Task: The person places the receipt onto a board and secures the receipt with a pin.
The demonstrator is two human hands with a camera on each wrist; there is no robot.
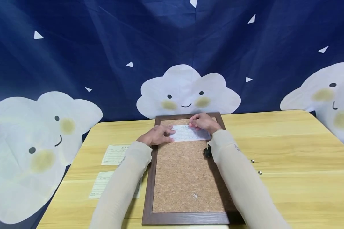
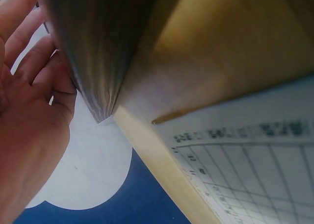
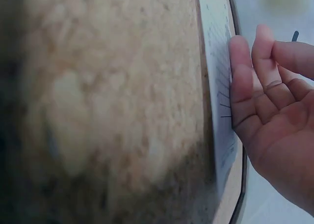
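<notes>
A white printed slip with a ruled table (image 1: pixel 186 135) lies across the upper part of a framed cork board (image 1: pixel 186 178). My left hand (image 1: pixel 156 135) reaches over the board's left frame, its thumb and fingertips resting on the slip's left end. At the slip's top edge is my right hand (image 1: pixel 203 122), thumb and forefinger brought together as if round something small, which the fingers hide. Its other fingers (image 3: pixel 241 82) are bent beside the slip in the right wrist view. Two small shiny metal pieces, one farther back (image 1: pixel 252 161) and one nearer (image 1: pixel 260 172), lie right of the board.
Left of the board lie two pale ruled slips, one farther back (image 1: pixel 114 155) and one nearer (image 1: pixel 100 184), partly behind the left sleeve (image 1: pixel 117 190). The dark wooden frame (image 1: pixel 186 218) stands raised on the table (image 1: pixel 304 190). A blue cloud-patterned curtain (image 1: pixel 117 41) hangs behind.
</notes>
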